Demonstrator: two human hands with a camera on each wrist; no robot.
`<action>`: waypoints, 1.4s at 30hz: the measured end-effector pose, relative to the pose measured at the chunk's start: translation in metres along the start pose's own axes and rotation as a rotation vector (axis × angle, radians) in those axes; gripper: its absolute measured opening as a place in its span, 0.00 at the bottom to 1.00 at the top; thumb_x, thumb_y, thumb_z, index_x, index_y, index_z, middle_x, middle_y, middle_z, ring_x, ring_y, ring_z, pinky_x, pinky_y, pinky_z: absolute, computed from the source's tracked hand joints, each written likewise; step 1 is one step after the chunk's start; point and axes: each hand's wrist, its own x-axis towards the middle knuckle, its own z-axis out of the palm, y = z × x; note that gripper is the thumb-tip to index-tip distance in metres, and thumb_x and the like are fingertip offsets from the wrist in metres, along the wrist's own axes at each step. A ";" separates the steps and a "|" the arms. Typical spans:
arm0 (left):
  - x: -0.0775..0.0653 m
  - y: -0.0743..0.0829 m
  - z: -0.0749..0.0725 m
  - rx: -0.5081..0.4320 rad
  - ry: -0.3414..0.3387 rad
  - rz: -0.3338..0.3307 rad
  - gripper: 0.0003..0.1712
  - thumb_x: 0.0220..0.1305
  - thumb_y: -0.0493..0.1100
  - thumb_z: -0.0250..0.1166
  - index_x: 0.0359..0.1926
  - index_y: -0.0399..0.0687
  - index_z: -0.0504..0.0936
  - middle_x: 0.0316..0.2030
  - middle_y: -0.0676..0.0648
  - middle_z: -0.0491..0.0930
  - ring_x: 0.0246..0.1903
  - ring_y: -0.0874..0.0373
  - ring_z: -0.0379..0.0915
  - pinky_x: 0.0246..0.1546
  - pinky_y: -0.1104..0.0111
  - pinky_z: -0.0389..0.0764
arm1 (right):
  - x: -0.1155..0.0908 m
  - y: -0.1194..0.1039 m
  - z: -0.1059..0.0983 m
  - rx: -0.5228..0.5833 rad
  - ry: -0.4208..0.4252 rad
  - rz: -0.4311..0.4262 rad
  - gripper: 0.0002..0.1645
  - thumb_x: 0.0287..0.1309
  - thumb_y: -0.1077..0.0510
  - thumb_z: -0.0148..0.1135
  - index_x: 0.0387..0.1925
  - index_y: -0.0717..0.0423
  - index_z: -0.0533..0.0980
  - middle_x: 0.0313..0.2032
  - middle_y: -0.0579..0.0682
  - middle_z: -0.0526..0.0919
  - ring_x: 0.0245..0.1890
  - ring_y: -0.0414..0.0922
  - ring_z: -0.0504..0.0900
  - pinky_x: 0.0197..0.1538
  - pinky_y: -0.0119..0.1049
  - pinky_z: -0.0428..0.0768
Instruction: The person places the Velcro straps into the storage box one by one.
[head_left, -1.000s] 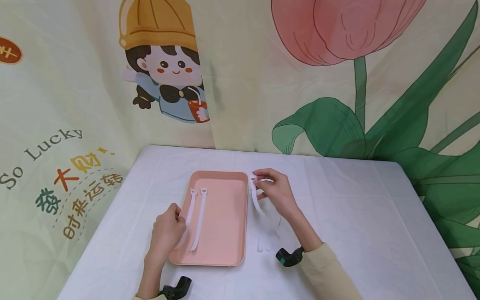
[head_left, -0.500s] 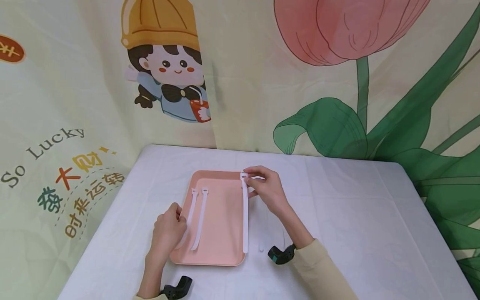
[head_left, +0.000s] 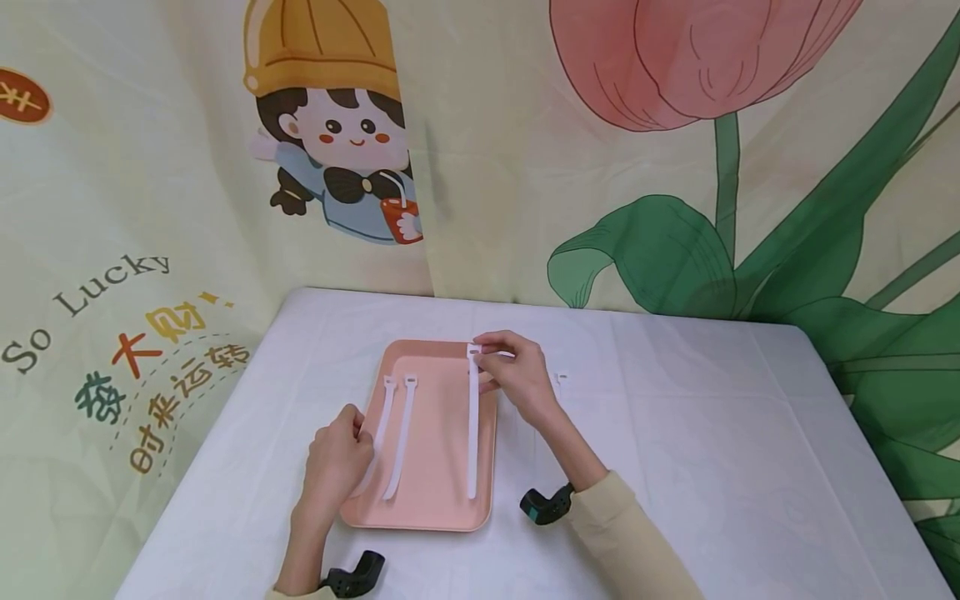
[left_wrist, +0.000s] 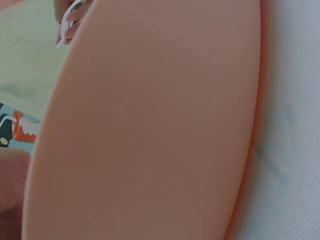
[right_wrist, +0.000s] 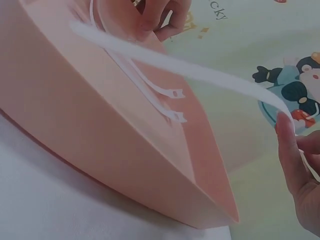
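Observation:
In the head view, my right hand (head_left: 516, 375) pinches the slotted end of a white hook-and-loop cable tie (head_left: 472, 433) between thumb and fingers. The tie hangs long and nearly straight over the right side of the pink tray (head_left: 442, 450); in the right wrist view the strap (right_wrist: 175, 67) bows across above the tray wall. My left hand (head_left: 337, 454) grips the tray's left rim with curled fingers. Two more white ties (head_left: 401, 437) lie side by side in the tray's left half, slotted ends toward the back, one partly covered by my left hand.
White slotted ends of ties (head_left: 561, 379) lie on the white tablecloth (head_left: 712, 433) right of the tray, faint against the cloth and partly behind my right arm. A printed curtain (head_left: 487, 167) hangs behind the table's back edge.
My right hand has moved left, carrying the tie from beside the tray to over its right side; the tie has swung from curved to hanging straight. My left hand stays at the rim.

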 end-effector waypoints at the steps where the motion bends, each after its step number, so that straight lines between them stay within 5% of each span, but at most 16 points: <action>1: 0.000 0.000 0.000 -0.001 -0.002 0.003 0.03 0.66 0.33 0.53 0.38 0.38 0.73 0.22 0.45 0.72 0.21 0.53 0.69 0.20 0.64 0.66 | 0.001 0.000 0.002 0.010 -0.002 0.001 0.14 0.64 0.65 0.65 0.51 0.59 0.82 0.43 0.56 0.81 0.34 0.60 0.85 0.33 0.44 0.87; 7: 0.000 0.000 -0.001 0.000 -0.010 0.012 0.03 0.66 0.32 0.53 0.38 0.37 0.73 0.23 0.45 0.72 0.21 0.52 0.68 0.20 0.64 0.65 | 0.005 0.004 0.012 0.041 -0.005 0.016 0.14 0.63 0.67 0.65 0.50 0.60 0.82 0.42 0.56 0.81 0.41 0.65 0.84 0.34 0.45 0.87; 14: 0.001 0.000 -0.001 -0.002 -0.010 0.011 0.02 0.66 0.32 0.53 0.38 0.37 0.72 0.23 0.45 0.72 0.21 0.53 0.68 0.20 0.64 0.65 | 0.012 0.006 0.023 0.061 0.004 0.032 0.18 0.62 0.68 0.66 0.55 0.60 0.81 0.44 0.60 0.81 0.29 0.46 0.85 0.36 0.50 0.87; 27: 0.001 0.001 -0.001 -0.003 -0.001 0.009 0.02 0.65 0.32 0.53 0.36 0.39 0.72 0.22 0.46 0.72 0.21 0.53 0.68 0.20 0.64 0.65 | 0.025 0.017 0.046 0.026 -0.010 0.073 0.14 0.62 0.70 0.65 0.50 0.64 0.82 0.39 0.56 0.81 0.28 0.45 0.87 0.37 0.55 0.86; 37: 0.000 0.001 -0.002 -0.010 -0.008 0.005 0.02 0.65 0.32 0.53 0.37 0.38 0.73 0.22 0.46 0.72 0.21 0.52 0.68 0.20 0.64 0.65 | 0.031 0.029 0.059 -0.035 0.013 0.069 0.12 0.58 0.73 0.67 0.46 0.69 0.83 0.33 0.55 0.79 0.31 0.63 0.88 0.31 0.51 0.87; 42: 0.000 0.001 -0.002 -0.006 -0.006 0.004 0.03 0.65 0.32 0.53 0.37 0.38 0.73 0.22 0.46 0.73 0.21 0.53 0.68 0.20 0.64 0.66 | 0.034 0.035 0.063 -0.145 0.041 0.042 0.11 0.55 0.73 0.70 0.41 0.67 0.85 0.31 0.55 0.83 0.28 0.59 0.89 0.27 0.45 0.86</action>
